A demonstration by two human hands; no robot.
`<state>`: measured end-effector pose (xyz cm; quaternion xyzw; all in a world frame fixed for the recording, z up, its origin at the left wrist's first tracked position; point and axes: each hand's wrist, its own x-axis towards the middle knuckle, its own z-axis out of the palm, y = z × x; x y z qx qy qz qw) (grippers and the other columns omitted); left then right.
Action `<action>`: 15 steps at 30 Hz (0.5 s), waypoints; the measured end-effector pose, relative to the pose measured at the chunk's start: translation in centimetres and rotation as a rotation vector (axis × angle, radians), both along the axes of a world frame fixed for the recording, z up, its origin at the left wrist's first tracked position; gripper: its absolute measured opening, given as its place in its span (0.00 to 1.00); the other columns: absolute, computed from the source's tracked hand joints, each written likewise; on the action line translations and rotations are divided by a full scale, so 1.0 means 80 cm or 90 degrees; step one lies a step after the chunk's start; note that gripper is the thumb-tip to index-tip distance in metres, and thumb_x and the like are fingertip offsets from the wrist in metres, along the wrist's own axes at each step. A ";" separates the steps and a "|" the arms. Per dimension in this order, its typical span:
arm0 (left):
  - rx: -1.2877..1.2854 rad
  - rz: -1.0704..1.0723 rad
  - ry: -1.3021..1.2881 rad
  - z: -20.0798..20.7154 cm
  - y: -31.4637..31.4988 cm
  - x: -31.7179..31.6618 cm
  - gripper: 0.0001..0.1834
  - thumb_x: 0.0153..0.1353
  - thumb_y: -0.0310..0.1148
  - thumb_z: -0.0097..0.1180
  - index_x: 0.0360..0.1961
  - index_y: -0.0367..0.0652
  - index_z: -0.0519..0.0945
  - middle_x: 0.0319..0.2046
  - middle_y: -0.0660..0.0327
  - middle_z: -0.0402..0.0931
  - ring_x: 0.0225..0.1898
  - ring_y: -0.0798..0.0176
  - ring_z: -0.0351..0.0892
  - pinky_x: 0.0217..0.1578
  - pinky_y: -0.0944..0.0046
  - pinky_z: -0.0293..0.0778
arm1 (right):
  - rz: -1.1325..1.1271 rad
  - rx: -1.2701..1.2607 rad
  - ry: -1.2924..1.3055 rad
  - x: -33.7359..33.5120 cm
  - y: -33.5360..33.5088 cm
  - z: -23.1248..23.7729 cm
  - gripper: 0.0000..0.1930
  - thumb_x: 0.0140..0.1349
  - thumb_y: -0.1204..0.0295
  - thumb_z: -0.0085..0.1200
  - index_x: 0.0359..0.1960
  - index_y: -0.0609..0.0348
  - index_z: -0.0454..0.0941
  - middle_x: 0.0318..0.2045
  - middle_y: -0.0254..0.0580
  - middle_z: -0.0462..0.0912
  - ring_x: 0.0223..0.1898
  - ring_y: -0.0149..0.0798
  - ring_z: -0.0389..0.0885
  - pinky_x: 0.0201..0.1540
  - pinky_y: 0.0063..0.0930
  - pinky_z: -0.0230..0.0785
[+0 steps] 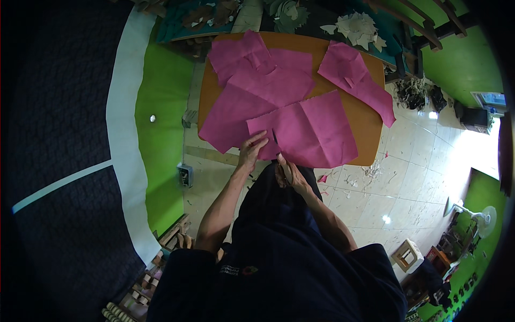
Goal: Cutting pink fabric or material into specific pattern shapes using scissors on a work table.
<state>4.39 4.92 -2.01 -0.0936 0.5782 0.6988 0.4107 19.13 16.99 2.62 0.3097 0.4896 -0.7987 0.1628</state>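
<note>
A creased sheet of magenta material (316,129) lies at the near edge of the brown table (367,147). My left hand (251,150) pinches its near left corner between thumb and fingers. In my right hand (291,174) is a pair of scissors (275,142); the dark blades lie at the sheet, just right of my left fingers. Whether the blades are apart is too small to tell. Behind it, more magenta pieces (257,88) overlap on the table. Another folded magenta piece (351,70) hangs over the right edge.
Pale cut-out pieces (357,29) and green ones (287,13) lie beyond the table's far side. Scraps (371,170) litter the tiled floor (397,177) to the right. A white fan (485,220) and a pale stool (407,256) stand at the lower right.
</note>
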 end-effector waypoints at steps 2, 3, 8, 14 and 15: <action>0.023 -0.003 0.013 -0.002 -0.008 -0.005 0.22 0.59 0.22 0.65 0.56 0.39 0.81 0.44 0.57 0.84 0.41 0.65 0.85 0.48 0.67 0.82 | -0.001 -0.017 0.020 -0.005 -0.007 0.002 0.37 0.67 0.31 0.36 0.22 0.55 0.66 0.14 0.34 0.65 0.15 0.31 0.67 0.18 0.26 0.62; 0.022 -0.013 -0.026 -0.002 -0.013 -0.009 0.21 0.60 0.21 0.63 0.56 0.39 0.81 0.46 0.55 0.83 0.43 0.64 0.85 0.49 0.66 0.82 | -0.008 -0.037 0.040 -0.006 -0.010 0.004 0.36 0.67 0.31 0.36 0.22 0.54 0.65 0.14 0.33 0.65 0.15 0.31 0.66 0.18 0.26 0.61; 0.027 -0.029 -0.112 0.003 -0.006 -0.015 0.21 0.62 0.19 0.60 0.57 0.38 0.80 0.44 0.53 0.84 0.44 0.63 0.85 0.46 0.67 0.84 | -0.082 -0.207 0.047 -0.002 -0.023 -0.024 0.35 0.67 0.32 0.37 0.24 0.54 0.66 0.15 0.32 0.65 0.15 0.30 0.66 0.19 0.26 0.59; 0.035 -0.088 -0.019 -0.002 -0.011 -0.015 0.22 0.62 0.21 0.61 0.58 0.38 0.78 0.42 0.55 0.84 0.41 0.65 0.86 0.44 0.68 0.84 | -0.054 -0.030 0.007 -0.009 -0.021 -0.018 0.33 0.69 0.33 0.37 0.26 0.53 0.66 0.14 0.32 0.63 0.15 0.29 0.65 0.18 0.24 0.58; 0.037 -0.088 -0.021 -0.002 -0.010 -0.016 0.22 0.62 0.21 0.61 0.58 0.38 0.78 0.42 0.55 0.84 0.41 0.65 0.86 0.44 0.68 0.84 | -0.038 -0.015 0.021 -0.007 -0.019 -0.022 0.33 0.69 0.34 0.38 0.26 0.53 0.67 0.13 0.31 0.63 0.14 0.29 0.64 0.17 0.24 0.57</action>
